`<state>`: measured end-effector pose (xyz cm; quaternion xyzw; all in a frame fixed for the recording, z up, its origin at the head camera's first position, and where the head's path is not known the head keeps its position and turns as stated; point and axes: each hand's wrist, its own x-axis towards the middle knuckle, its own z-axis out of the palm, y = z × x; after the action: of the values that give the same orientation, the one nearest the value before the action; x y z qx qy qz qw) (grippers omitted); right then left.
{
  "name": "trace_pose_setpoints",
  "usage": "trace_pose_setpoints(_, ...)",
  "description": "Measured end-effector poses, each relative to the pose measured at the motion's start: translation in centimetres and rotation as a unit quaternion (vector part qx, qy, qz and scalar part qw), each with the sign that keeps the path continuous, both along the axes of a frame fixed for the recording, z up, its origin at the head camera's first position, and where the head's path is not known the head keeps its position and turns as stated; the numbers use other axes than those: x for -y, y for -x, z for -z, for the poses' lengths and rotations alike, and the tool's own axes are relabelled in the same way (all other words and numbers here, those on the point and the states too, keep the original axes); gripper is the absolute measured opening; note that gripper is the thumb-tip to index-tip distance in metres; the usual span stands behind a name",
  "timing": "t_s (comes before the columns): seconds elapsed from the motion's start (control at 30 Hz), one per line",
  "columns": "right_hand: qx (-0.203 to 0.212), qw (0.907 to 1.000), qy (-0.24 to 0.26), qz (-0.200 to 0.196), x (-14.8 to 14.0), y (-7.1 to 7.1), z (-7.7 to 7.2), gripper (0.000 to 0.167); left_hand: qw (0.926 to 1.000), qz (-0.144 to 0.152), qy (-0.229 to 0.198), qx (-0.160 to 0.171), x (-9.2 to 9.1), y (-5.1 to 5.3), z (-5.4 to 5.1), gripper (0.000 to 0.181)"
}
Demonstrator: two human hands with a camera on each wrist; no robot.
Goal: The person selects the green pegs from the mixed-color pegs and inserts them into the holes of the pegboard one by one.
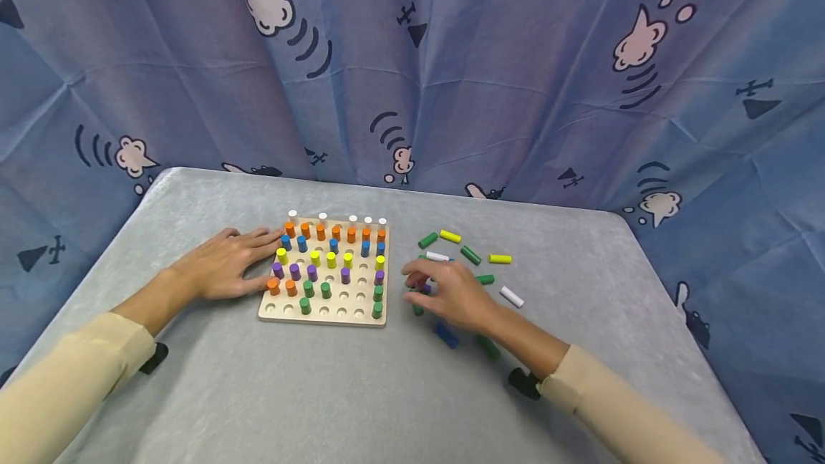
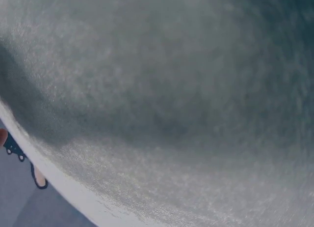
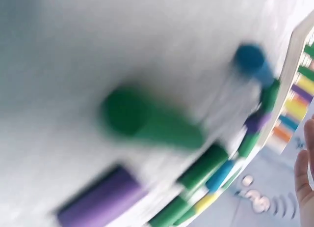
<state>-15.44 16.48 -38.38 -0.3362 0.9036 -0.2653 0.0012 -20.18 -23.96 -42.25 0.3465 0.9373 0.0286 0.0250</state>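
While the head view is taking in the whole grey table, a pegboard is lying on it, coloured pegs standing upright in many holes and several holes near its front edge gaping. Left of the pegboard, the left hand is resting with fingers loosely spread, fingertips touching that side and gripping nothing. Right of the pegboard, the right hand is hovering low over loose pegs, thumb and fingers bent with a modest gap; I cannot tell whether a peg is sitting between them. Farther right of the pegboard, a white peg and a yellow peg are lying flat.

The left wrist view is showing mostly shadowed table, the pegboard lying out of sight; one fingertip is peeking in, telling nothing about the grip.

In the right wrist view, a blurred green peg and a purple peg are lying well apart from the pegboard, a blue peg nearer to it. The pegs are looking light, rigid, smooth and likely to roll, so a gentle pinch near one end should be suiting them.
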Motion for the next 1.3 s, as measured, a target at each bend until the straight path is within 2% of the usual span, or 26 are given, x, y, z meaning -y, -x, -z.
trace_pose_setpoints(0.2, 0.011, 0.9977, -0.025, 0.063, -3.8, 0.8, 0.3, 0.034, 1.0000, 0.002, 0.004, -0.004, 0.0, 0.1, 0.0, 0.071)
trace_pose_setpoints(0.5, 0.017, 0.9913, -0.060, 0.116, -8.6, 1.1, 1.5, 0.038, 0.9999, 0.005, -0.002, -0.010, 0.0, -0.1, 0.0, 0.072)
trace_pose_setpoints(0.8, 0.020, 0.9876, -0.079, 0.134, -11.3, 1.9, 2.2, 0.042, 0.9999, 0.008, -0.004, -0.012, 0.0, -0.1, -0.1, 0.071)
trace_pose_setpoints(1.3, 0.022, 0.9876, -0.085, 0.131, -12.3, 2.7, 3.2, 0.038, 0.9999, -0.007, -0.001, 0.008, 0.0, 0.0, -0.1, 0.073)
